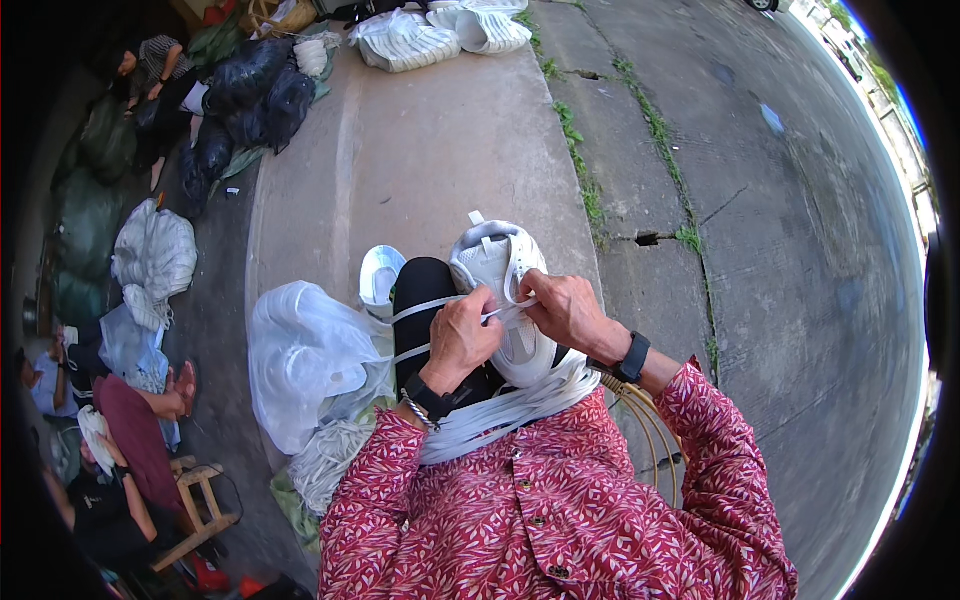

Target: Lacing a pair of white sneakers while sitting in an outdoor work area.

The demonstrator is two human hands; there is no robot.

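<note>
A white sneaker (525, 345) rests on my lap, its tongue end pointing away from me. My left hand (464, 338) is closed in a pinch on a white shoelace (428, 308) at the shoe's left side. On the right side, my right hand (568, 312) pinches lace at the eyelet edge of the shoe. The exact lace end between the fingers is partly hidden. A thick bundle of white laces (500, 415) lies across my lap, below both wrists.
Left of my knee stand a white shoe (380, 275) and a clear plastic bag (305, 350). More laces (330, 465) are heaped below the bag. Far left, people sit among sacks, black bags (250, 85) and a wooden stool (205, 510). Wrapped white bundles (410, 42) lie ahead.
</note>
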